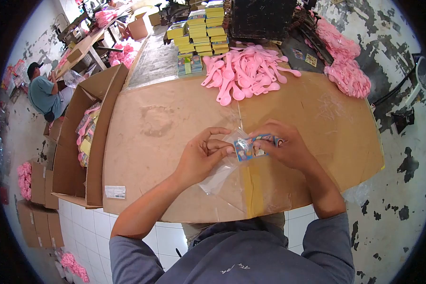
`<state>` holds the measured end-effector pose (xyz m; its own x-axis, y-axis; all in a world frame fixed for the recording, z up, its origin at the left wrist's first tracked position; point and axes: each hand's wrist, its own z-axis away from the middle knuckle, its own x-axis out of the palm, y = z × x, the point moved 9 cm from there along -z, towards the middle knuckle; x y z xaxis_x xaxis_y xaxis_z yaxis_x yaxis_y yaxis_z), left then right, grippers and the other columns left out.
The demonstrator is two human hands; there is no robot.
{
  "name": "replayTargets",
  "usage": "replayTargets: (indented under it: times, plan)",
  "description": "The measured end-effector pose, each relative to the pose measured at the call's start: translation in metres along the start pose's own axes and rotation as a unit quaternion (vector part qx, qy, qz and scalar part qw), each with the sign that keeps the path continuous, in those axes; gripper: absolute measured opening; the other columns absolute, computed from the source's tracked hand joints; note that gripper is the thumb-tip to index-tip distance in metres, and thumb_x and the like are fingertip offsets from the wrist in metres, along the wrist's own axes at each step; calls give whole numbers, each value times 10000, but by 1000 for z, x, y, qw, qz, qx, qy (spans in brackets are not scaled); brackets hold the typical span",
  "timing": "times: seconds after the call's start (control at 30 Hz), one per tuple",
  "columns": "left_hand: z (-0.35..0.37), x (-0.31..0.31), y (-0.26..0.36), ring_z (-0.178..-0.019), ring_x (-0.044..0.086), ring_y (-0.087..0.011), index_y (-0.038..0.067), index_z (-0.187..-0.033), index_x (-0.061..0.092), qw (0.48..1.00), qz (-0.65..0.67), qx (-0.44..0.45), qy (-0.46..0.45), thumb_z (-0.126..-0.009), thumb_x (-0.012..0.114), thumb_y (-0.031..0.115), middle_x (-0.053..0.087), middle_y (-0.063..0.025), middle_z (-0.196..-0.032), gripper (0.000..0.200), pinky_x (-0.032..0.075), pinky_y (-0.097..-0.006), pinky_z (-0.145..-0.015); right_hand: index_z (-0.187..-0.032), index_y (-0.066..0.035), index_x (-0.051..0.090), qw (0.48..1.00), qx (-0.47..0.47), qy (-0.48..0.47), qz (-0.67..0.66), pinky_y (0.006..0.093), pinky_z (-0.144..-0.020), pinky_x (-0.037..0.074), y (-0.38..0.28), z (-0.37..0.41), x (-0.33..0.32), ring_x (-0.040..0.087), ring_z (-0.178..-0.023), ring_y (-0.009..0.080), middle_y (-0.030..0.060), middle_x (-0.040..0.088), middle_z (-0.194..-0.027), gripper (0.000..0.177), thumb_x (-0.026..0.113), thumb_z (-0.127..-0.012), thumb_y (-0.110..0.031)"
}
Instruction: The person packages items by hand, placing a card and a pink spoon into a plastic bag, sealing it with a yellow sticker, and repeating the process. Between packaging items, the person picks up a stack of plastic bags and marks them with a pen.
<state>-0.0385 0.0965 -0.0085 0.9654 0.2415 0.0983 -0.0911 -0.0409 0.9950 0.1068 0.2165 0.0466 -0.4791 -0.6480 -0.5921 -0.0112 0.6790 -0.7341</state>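
Note:
My right hand [281,144] pinches a small printed card [244,150] with blue edges over the cardboard-topped table. A clear plastic bag [217,177] is held by my left hand [204,154], its thumb and fingers closed at the bag's mouth. The card's left end overlaps the bag's opening. Beyond my hands lies a heap of pink plastic spoons [246,71]. Behind it to the left stand stacks of yellow-edged cards [199,33].
An open cardboard box [94,161] with packed spoons and cards stands at the table's left. Bagged pink goods [348,78] lie at the back right. A person [45,92] sits at the far left. Loose cards [310,59] lie near the spoon heap.

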Motion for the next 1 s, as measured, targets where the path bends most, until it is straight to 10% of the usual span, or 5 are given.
replayTargets:
  times: [0.33, 0.53, 0.7, 1.0]
  plan:
    - [3, 1, 6, -896, 694, -90, -4, -1373, 522, 1000, -4, 20, 20, -1002, 651, 27, 747, -102, -1044, 394, 537, -218, -753, -1192, -34, 713, 963, 98, 89, -233, 281, -763, 528, 22, 4, 14, 653, -902, 112, 50, 718, -1051, 285, 756, -924, -122]
    - [3, 4, 5, -890, 701, -99, -4, -1383, 513, 1000, -4, 17, 8, -1007, 647, 40, 747, -104, -1049, 401, 552, -225, -750, -1173, -21, 713, 994, -23, -46, -93, 344, -892, 524, -20, -4, 33, 662, -1017, 193, 100, 718, -1120, 253, 678, -970, -168]
    - [2, -5, 4, -846, 696, -78, -7, -1387, 511, 1000, 9, -7, 24, -1017, 639, 60, 752, -99, -1019, 397, 538, -216, -704, -1252, -40, 665, 968, -10, 58, 243, 378, -1040, 476, 61, -48, -29, 610, -1209, 277, 146, 647, -1295, 343, 681, -914, -97]
    - [2, -20, 8, -835, 670, -47, -1, -1341, 580, 999, 6, 19, 48, -1028, 635, 93, 750, -74, -1022, 331, 519, -203, -681, -1122, -18, 690, 932, -85, 68, 344, 415, -850, 540, 62, -64, -28, 666, -959, 309, 120, 661, -1041, 226, 682, -902, -70]
